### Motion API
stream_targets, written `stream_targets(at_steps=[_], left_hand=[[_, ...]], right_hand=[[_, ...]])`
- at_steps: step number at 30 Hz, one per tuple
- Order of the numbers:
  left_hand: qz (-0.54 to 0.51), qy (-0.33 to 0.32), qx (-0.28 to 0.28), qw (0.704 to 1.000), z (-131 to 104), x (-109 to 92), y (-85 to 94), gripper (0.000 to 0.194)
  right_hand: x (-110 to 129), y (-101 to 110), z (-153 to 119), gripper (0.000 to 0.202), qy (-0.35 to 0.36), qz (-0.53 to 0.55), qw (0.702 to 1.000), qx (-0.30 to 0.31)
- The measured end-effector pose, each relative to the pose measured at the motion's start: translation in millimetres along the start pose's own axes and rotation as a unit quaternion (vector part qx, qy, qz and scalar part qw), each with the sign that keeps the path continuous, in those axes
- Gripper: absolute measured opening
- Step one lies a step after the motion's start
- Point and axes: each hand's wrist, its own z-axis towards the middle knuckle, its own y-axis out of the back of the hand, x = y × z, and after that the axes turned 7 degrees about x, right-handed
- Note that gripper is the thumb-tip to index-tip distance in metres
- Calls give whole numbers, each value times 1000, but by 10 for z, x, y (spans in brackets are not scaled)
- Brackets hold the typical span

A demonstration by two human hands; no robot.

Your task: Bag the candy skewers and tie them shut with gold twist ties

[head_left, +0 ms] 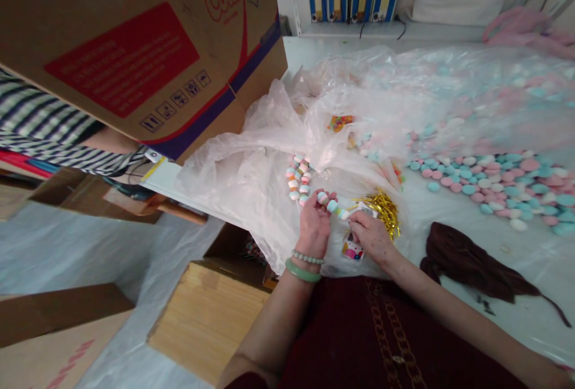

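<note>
L grip [315, 215] is closing round one end of a pastel bead strand [333, 205], palm up, & R grip [371, 234] is pinching narrow at the other end, bead vs. string being too small to tell. Strand's hanging btwn the hands over the plastic sheet [215, 164] that's covering the desk [476, 323], w/ a bead loop [293, 184] lying just beyond L grip. Gold tinsel [385, 212] & a small printed pkt [353, 251] are sitting nr R grip, w/ loose pastel discs [503, 182] & a dk brown cloth [476, 263] lying farther R.
</note>
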Motion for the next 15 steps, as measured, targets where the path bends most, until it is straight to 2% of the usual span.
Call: stream_targets(at_steps=[4, 8, 12, 15], left_hand=[[-22, 26, -13, 999, -23, -44, -18, 10], [-15, -1, -5, 1000, -140, 23, -57, 12], [4, -30, 6, 1000, -279, 92, -71, 17], [24, -39, 36, 998, -373, 108, -67, 14]], right_hand=[[-86, -13, -37, 17, 5, 63, 998, -6], [-124, -62, -96, 14, -4, 103, 995, -3], [-91, -85, -155, 14, 5, 95, 995, -34], [-25, -101, -202, 14, 14, 65, 995, -75]])
